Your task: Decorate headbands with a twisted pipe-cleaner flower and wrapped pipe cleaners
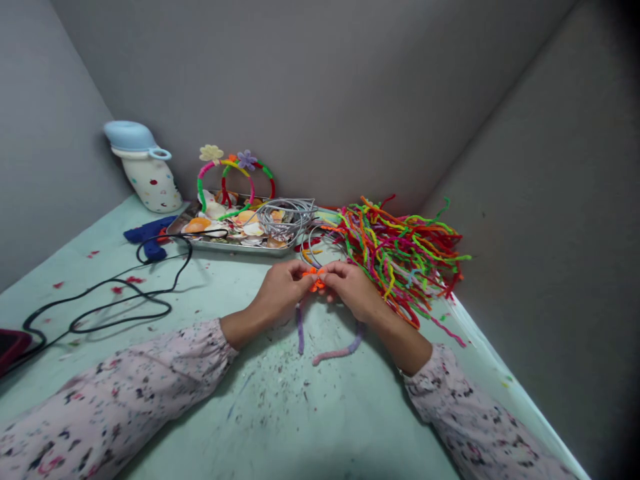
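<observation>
Floral sleeves (135, 393) lie nearest the camera, at eight and four o'clock around the orange fuzzy piece (316, 280), which serves as the dial's hub. Out at ten o'clock sits a shallow metal tray (240, 249) heaped with pale and orange pieces; what they are, I cannot tell. Two hoops (201, 183) wrapped in bright fuzzy strips stand at the tray, with cream and lilac flowers on top, and a coil of grey wire (287, 217) lies over its right end. Farther along ten o'clock, a white bottle (154, 181) leans under its blue lid, contents hidden. The left hand (286, 287), at nine o'clock, and the right hand (353, 288), at three, pinch the orange fuzzy piece directly between thumbs and fingers. Purple and pink fuzzy ends (333, 355) trail toward five and seven. Between two and three spreads a loose multicoloured pile (400, 250); black cable (165, 293) loops near nine.
</observation>
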`<state>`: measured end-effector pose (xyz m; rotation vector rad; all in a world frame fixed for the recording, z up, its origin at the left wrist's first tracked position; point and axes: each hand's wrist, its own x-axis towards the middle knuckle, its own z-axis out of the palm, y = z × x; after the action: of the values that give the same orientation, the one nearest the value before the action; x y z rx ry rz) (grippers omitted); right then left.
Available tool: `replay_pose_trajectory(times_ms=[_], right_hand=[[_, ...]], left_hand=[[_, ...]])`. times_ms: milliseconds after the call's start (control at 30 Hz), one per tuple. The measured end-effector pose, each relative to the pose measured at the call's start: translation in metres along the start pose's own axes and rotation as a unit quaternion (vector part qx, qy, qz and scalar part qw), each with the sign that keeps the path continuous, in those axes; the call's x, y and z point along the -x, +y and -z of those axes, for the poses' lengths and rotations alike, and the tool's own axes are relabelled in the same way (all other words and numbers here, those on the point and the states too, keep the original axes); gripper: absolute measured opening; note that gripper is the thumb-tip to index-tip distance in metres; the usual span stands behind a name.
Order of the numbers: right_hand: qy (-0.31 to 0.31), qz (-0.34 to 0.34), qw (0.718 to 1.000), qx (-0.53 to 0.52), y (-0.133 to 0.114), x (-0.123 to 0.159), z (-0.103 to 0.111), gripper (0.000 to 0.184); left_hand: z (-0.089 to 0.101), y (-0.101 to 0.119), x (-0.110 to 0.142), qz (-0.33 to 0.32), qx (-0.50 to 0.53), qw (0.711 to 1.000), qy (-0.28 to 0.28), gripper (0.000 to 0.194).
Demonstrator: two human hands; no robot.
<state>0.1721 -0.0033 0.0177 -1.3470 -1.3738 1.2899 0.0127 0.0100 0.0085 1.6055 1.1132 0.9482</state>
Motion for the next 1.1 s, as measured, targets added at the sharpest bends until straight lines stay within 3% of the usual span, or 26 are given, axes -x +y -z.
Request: replay_pose_trajectory(times_ms=[200,400,633,867,1100], right_hand=[[0.017,0.016,0.999,0.038,-0.003,0.004,-0.006,0.006],[0.015,0.002,0.999,0.039,-0.005,0.005,-0.007,0.003],[0.015,0.040,0.996,0.077,-0.007,0.008,-0.006,0.004],[0.000,-0.007,0.999,-0.041,0.007,0.000,-0.004,0.008],[0.006,-0.006,1.000,0.002,0.003,0.002,-0.008,0.006]], left_hand=[[0.001,0.003,0.003,-0.010,-0.062,0.998,0.009,0.019],[0.001,0.010,0.004,-0.001,0.001,1.000,-0.013,0.017],[-0.003,0.009,0.006,0.012,0.031,0.999,-0.014,0.016],[-0.003,0.004,0.003,-0.011,0.043,0.998,-0.044,0.021],[-0.004,-0.003,0.004,-0.010,-0.016,1.000,-0.019,0.017]])
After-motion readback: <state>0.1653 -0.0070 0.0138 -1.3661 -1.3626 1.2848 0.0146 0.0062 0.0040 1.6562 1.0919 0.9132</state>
